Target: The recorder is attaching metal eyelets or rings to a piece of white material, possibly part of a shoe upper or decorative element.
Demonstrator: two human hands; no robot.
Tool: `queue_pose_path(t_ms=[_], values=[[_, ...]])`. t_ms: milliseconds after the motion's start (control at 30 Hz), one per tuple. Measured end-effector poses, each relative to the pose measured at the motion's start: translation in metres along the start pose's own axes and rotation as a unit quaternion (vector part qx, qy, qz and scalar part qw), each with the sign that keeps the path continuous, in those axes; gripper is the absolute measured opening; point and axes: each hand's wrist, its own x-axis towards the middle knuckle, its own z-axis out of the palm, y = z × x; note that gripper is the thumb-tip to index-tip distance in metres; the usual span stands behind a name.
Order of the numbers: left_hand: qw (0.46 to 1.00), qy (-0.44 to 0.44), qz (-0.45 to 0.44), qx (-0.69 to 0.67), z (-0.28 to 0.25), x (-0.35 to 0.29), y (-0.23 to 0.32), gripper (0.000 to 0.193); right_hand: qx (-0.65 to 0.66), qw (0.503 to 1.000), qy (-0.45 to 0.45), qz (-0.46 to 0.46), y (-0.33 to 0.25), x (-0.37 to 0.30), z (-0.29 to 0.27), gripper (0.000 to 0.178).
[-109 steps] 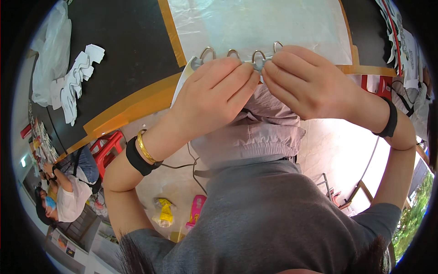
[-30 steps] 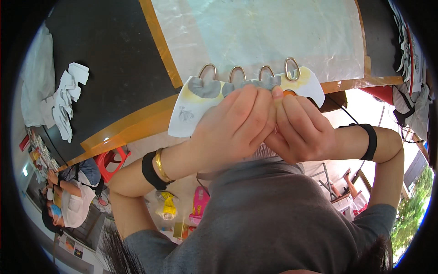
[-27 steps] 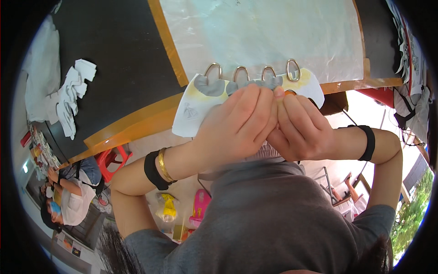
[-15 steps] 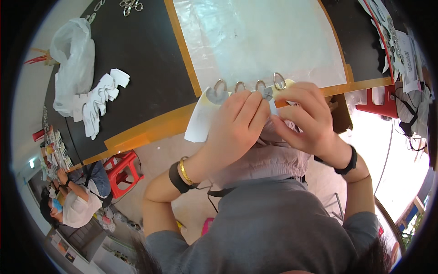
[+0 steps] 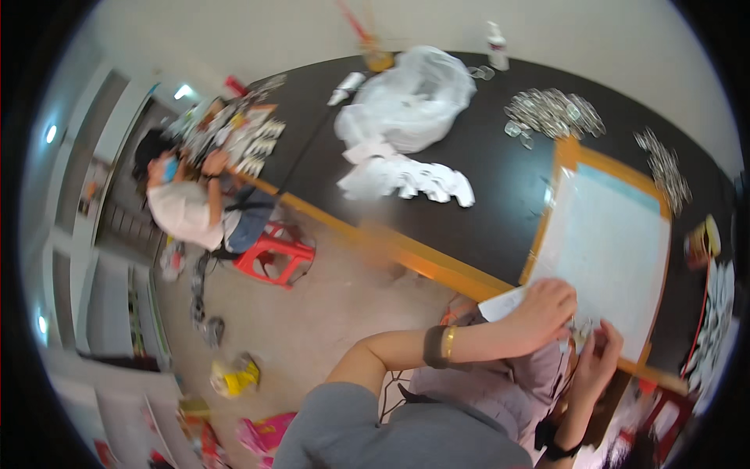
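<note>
Left hand (image 5: 547, 311) grips a white paper card (image 5: 500, 303); right hand (image 5: 598, 358), can't tell. Silver oval metal rings (image 5: 556, 114) right of the translucent plastic bag (image 5: 426, 94), yellow pot (image 5: 379, 61) holding red sticks (image 5: 353, 21) behind it.

This looks like a small hand-assembly workshop: a long black table (image 5: 500, 227) edged with orange tape carries heaped metal loops (image 5: 551, 114), white cut pieces (image 5: 433, 181) and a taped-down pale sheet (image 5: 613, 242), while a co-worker (image 5: 183, 213) sits farther along on a red stool (image 5: 280, 245).
</note>
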Motion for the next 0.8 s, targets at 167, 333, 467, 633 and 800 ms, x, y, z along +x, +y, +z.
queue_pose_path(t_ms=[167,333,467,633,800], values=[[0.967,-0.145,-0.12,-0.17,-0.033,0.019,0.018,0.021,0.133,0.991,-0.015,-0.029,-0.006,0.019,-0.02,0.026],[0.958,-0.08,-0.127,-0.246,-0.076,0.063,0.007,0.017,0.245,0.959,-0.113,-0.085,-0.083,0.112,-0.024,0.027],[0.885,-0.038,-0.254,-0.389,-0.106,0.112,0.021,0.017,0.321,0.941,-0.017,-0.106,-0.129,0.162,-0.031,0.041],[0.897,-0.006,-0.165,-0.409,-0.101,0.151,0.01,0.017,0.346,0.929,-0.129,-0.034,-0.129,0.191,-0.027,0.04],[0.88,0.044,-0.151,-0.449,-0.117,0.171,0.016,0.015,0.382,0.916,-0.07,-0.099,-0.161,0.211,-0.02,0.03]])
